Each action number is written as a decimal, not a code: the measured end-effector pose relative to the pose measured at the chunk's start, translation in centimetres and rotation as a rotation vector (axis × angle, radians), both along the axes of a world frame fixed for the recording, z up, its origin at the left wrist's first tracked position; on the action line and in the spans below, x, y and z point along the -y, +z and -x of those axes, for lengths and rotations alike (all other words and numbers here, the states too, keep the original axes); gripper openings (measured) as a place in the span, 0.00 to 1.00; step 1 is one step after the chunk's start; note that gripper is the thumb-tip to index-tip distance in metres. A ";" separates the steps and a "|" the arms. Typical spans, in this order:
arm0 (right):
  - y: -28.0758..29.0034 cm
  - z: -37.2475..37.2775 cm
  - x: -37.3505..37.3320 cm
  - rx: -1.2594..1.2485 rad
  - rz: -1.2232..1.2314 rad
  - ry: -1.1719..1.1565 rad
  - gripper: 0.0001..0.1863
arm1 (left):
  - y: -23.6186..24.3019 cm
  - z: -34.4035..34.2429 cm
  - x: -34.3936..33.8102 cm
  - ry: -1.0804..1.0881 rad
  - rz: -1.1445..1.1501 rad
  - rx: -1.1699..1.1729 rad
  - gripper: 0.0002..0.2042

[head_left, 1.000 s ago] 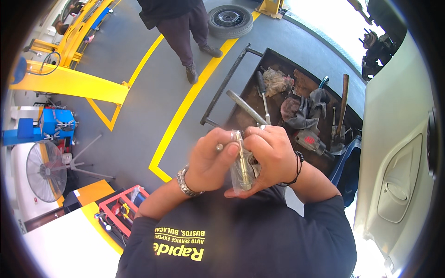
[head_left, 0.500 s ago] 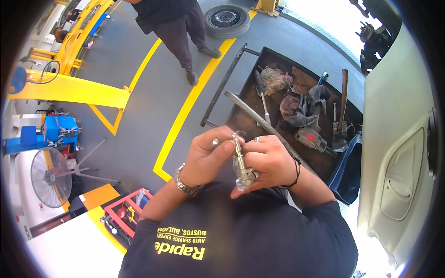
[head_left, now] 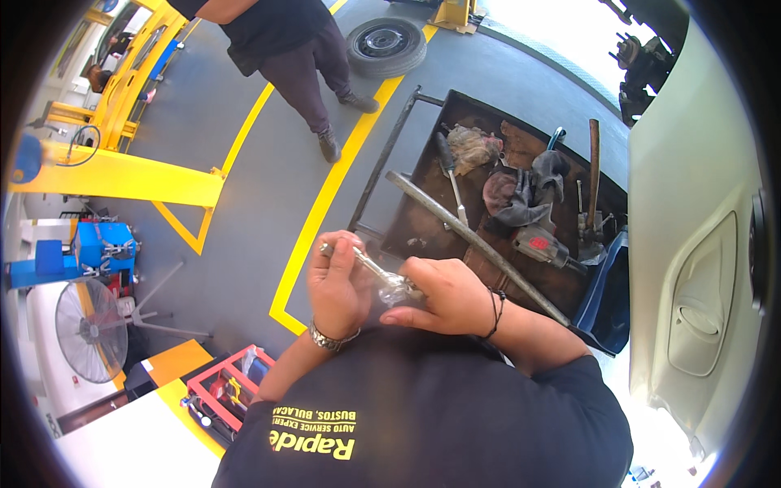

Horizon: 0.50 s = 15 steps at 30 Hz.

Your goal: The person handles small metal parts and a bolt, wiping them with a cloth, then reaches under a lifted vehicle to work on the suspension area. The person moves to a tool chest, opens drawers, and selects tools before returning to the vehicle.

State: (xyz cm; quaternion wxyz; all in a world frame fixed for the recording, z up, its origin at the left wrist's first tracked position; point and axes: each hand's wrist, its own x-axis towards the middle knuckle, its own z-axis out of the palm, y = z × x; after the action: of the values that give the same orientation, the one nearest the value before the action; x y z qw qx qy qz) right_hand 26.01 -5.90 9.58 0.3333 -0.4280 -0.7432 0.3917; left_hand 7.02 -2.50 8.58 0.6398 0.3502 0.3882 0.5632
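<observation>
My left hand, with a metal-banded watch at its wrist, pinches one end of a slim, shiny metal pin. A small metallic piece shows at its fingertips; I cannot tell whether it is a ring or a loose part. My right hand, a dark cord bracelet at its wrist, is closed round the pin's other end, where crumpled clear plastic wraps a thicker metal portion. The pin slants down from left to right between both hands, in front of my chest. My right fingers partly hide the wrapped end.
Beyond my hands stands a dark metal cart bearing an impact wrench, rags, gloves and a hammer. A bar crosses its near side. A pale car panel borders the right. A person stands ahead near a wheel.
Both hands have shifted; the left moved leftward and turned. The pin went from nearly upright to slanting, with its bare end now at my left fingers. The person ahead moved an arm into view.
</observation>
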 end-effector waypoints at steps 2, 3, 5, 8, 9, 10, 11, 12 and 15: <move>-0.1 0.3 0.1 -0.075 0.056 0.010 0.30 | -0.5 0.2 -0.2 0.078 0.003 0.011 0.10; -0.1 0.5 0.1 -0.113 0.124 0.029 0.29 | -0.6 0.3 -0.2 0.097 0.020 0.020 0.10; 0.0 0.8 0.2 -0.195 0.260 0.074 0.28 | -0.6 0.6 0.0 0.119 0.044 0.076 0.11; 0.0 1.3 0.4 -0.124 0.187 0.051 0.26 | -0.5 0.8 0.2 0.177 0.147 0.048 0.13; -0.1 1.5 0.5 -0.109 0.158 0.029 0.26 | -0.6 0.8 0.3 0.184 0.163 0.056 0.12; -0.2 1.6 0.7 -0.108 0.154 0.020 0.26 | -0.6 1.0 0.3 0.151 0.154 0.099 0.12; -0.4 1.7 0.8 -0.111 0.148 0.009 0.26 | -0.7 1.0 0.2 0.125 0.129 0.163 0.12; -0.6 1.8 1.0 -0.113 0.139 0.001 0.26 | -0.9 1.0 0.1 0.156 0.146 0.137 0.13; -1.3 2.1 1.4 -0.092 0.133 -0.049 0.23 | -1.3 1.2 -0.3 0.169 0.122 0.104 0.12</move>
State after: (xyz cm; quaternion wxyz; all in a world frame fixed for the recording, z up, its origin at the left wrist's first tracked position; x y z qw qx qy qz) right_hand 23.96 -7.31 8.28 0.3475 -0.4489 -0.6888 0.4509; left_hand 5.81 -2.18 7.31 0.6294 0.2470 0.4164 0.6079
